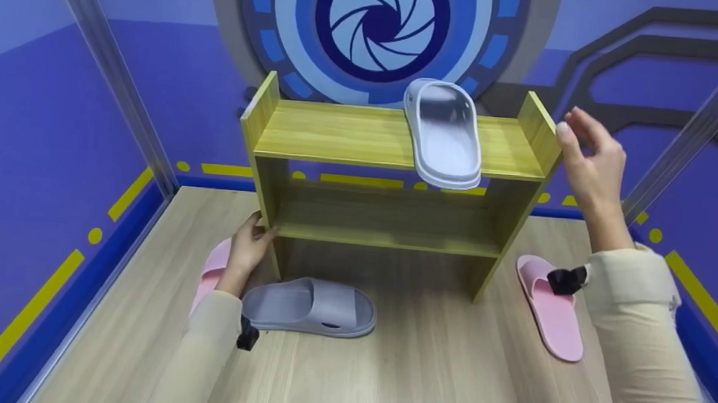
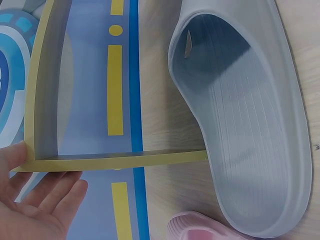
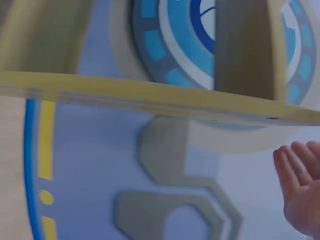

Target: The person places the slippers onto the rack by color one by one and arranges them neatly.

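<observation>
Head view: left pink slipper point(image 1: 214, 272) half behind left hand point(image 1: 249, 244).

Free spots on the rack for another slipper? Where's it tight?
Top shelf is bare from its left wall to the grey slipper. The lower shelf is bare across. Tight on the floor at the rack's left leg: left hand, second grey slipper, pink slipper. Another pink slipper lies right.
</observation>
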Demonstrator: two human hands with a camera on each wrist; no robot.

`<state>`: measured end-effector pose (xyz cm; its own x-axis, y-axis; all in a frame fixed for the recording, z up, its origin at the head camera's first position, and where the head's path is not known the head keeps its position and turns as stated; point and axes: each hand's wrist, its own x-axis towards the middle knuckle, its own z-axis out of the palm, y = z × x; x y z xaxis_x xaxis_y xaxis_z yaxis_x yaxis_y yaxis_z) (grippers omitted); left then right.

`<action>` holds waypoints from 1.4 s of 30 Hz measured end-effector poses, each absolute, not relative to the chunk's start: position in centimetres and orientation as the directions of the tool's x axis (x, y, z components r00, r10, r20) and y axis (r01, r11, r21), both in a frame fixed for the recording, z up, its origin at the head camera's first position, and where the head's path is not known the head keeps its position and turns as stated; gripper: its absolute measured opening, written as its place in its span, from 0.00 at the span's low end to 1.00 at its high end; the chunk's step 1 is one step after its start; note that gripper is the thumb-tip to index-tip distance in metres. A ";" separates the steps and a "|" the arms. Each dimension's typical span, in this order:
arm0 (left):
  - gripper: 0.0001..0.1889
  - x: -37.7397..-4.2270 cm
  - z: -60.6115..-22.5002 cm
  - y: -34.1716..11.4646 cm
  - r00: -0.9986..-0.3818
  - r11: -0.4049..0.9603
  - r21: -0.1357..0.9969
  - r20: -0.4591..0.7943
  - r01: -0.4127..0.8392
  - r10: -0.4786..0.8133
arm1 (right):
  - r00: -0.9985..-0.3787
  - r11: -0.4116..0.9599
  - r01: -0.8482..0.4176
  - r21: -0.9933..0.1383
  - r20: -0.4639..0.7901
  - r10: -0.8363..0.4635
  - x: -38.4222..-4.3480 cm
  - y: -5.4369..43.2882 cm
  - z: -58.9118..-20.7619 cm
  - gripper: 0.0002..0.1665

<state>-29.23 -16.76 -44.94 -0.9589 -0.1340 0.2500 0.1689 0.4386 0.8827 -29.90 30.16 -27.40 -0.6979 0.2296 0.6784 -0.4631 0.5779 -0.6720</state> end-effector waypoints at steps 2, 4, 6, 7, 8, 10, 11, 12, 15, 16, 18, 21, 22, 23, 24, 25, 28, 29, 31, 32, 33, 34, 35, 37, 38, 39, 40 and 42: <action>0.24 -29.3 -44.9 -16.7 -0.960 0.438 0.883 0.248 0.169 -0.130 | -0.719 0.529 -0.478 -0.701 0.658 0.222 -29.7 30.4 -28.8 0.24; 0.24 -29.3 -44.9 -16.7 -0.960 0.432 0.886 0.249 0.172 -0.128 | -0.744 0.486 -0.482 -0.729 0.634 0.211 -29.2 30.2 -29.9 0.25; 0.24 -29.3 -44.9 -16.7 -0.960 0.431 0.885 0.251 0.176 -0.123 | -0.765 0.461 -0.477 -0.748 0.612 0.201 -28.5 29.7 -30.9 0.26; 0.24 -29.3 -44.9 -16.7 -0.960 0.433 0.884 0.250 0.175 -0.123 | -0.770 0.448 -0.479 -0.754 0.607 0.197 -28.2 29.4 -31.5 0.26; 0.24 -29.4 -44.9 -16.7 -0.960 0.433 0.885 0.249 0.174 -0.124 | -0.775 0.437 -0.483 -0.759 0.603 0.191 -28.0 29.2 -32.0 0.25; 0.24 -29.4 -44.9 -16.6 -0.960 0.433 0.884 0.251 0.175 -0.125 | -0.789 0.433 -0.469 -0.770 0.586 0.186 -27.6 28.7 -33.2 0.25; 0.24 -29.4 -44.9 -16.6 -0.961 0.435 0.884 0.249 0.172 -0.125 | -0.798 0.437 -0.456 -0.776 0.573 0.186 -27.5 28.6 -33.9 0.25; 0.24 -29.4 -44.9 -16.6 -0.962 0.433 0.886 0.244 0.168 -0.125 | -0.803 0.432 -0.450 -0.782 0.566 0.188 -27.5 28.6 -34.6 0.25; 0.24 -29.5 -45.0 -16.6 -0.963 0.428 0.889 0.237 0.163 -0.127 | -0.830 0.417 -0.415 -0.809 0.524 0.190 -27.4 28.5 -36.6 0.26; 0.24 -29.5 -45.0 -16.6 -0.964 0.428 0.889 0.235 0.161 -0.126 | -0.841 0.414 -0.401 -0.817 0.508 0.187 -27.3 28.5 -37.1 0.26; 0.25 -29.5 -45.0 -16.6 -0.965 0.425 0.892 0.230 0.156 -0.128 | -0.863 0.407 -0.375 -0.833 0.474 0.176 -27.2 28.5 -38.2 0.28; 0.25 -29.5 -44.9 -16.6 -0.964 0.424 0.891 0.234 0.161 -0.125 | -0.895 0.409 -0.318 -0.855 0.413 0.168 -27.1 28.6 -39.7 0.33; 0.24 -29.5 -44.9 -16.6 -0.964 0.421 0.892 0.236 0.165 -0.123 | -0.903 0.414 -0.301 -0.859 0.396 0.165 -27.1 28.6 -40.2 0.34; 0.24 -29.5 -44.9 -16.7 -0.964 0.417 0.894 0.237 0.167 -0.123 | -0.909 0.420 -0.287 -0.861 0.383 0.164 -27.1 28.6 -40.7 0.34; 0.24 -29.5 -44.9 -16.7 -0.963 0.416 0.893 0.240 0.171 -0.120 | -0.912 0.422 -0.280 -0.862 0.376 0.162 -27.1 28.7 -41.1 0.34; 0.24 -29.5 -44.9 -16.7 -0.963 0.413 0.894 0.242 0.174 -0.119 | -0.914 0.427 -0.276 -0.861 0.373 0.161 -27.1 28.7 -41.5 0.34; 0.24 -29.5 -44.9 -16.7 -0.961 0.409 0.895 0.248 0.180 -0.120 | -0.911 0.453 -0.283 -0.845 0.385 0.149 -27.0 28.7 -42.6 0.33; 0.24 -29.5 -45.0 -16.7 -0.961 0.410 0.894 0.249 0.180 -0.121 | -0.909 0.460 -0.288 -0.840 0.390 0.144 -27.0 28.7 -42.8 0.33; 0.24 -29.4 -45.0 -16.7 -0.960 0.413 0.893 0.250 0.180 -0.124 | -0.905 0.467 -0.300 -0.832 0.404 0.137 -27.0 28.7 -43.2 0.32; 0.24 -29.4 -45.0 -16.7 -0.960 0.415 0.892 0.249 0.177 -0.126 | -0.902 0.470 -0.307 -0.828 0.411 0.134 -27.0 28.7 -43.3 0.31; 0.24 -29.4 -45.0 -16.7 -0.961 0.416 0.893 0.246 0.173 -0.128 | -0.900 0.474 -0.313 -0.823 0.416 0.129 -27.0 28.7 -43.4 0.30; 0.24 -29.4 -45.0 -16.8 -0.961 0.415 0.894 0.242 0.169 -0.131 | -0.897 0.476 -0.320 -0.819 0.423 0.125 -27.0 28.6 -43.4 0.29; 0.24 -29.4 -45.0 -16.8 -0.961 0.412 0.896 0.242 0.168 -0.133 | -0.894 0.479 -0.329 -0.814 0.432 0.120 -27.0 28.6 -43.5 0.29; 0.24 -29.3 -45.0 -16.8 -0.961 0.397 0.902 0.241 0.171 -0.135 | -0.883 0.480 -0.350 -0.804 0.454 0.117 -27.0 28.6 -43.6 0.27; 0.24 -29.3 -45.1 -16.8 -0.960 0.392 0.903 0.244 0.174 -0.136 | -0.877 0.480 -0.360 -0.800 0.466 0.118 -27.1 28.6 -43.6 0.26; 0.23 -29.3 -45.1 -16.7 -0.959 0.388 0.904 0.248 0.179 -0.137 | -0.869 0.480 -0.372 -0.794 0.480 0.120 -27.1 28.6 -43.7 0.25; 0.23 -29.3 -45.2 -16.7 -0.958 0.387 0.904 0.252 0.182 -0.138 | -0.861 0.476 -0.385 -0.791 0.493 0.123 -27.2 28.5 -43.8 0.24; 0.23 -29.2 -45.3 -16.7 -0.957 0.385 0.905 0.254 0.183 -0.142 | -0.847 0.467 -0.404 -0.787 0.514 0.134 -27.3 28.6 -44.0 0.22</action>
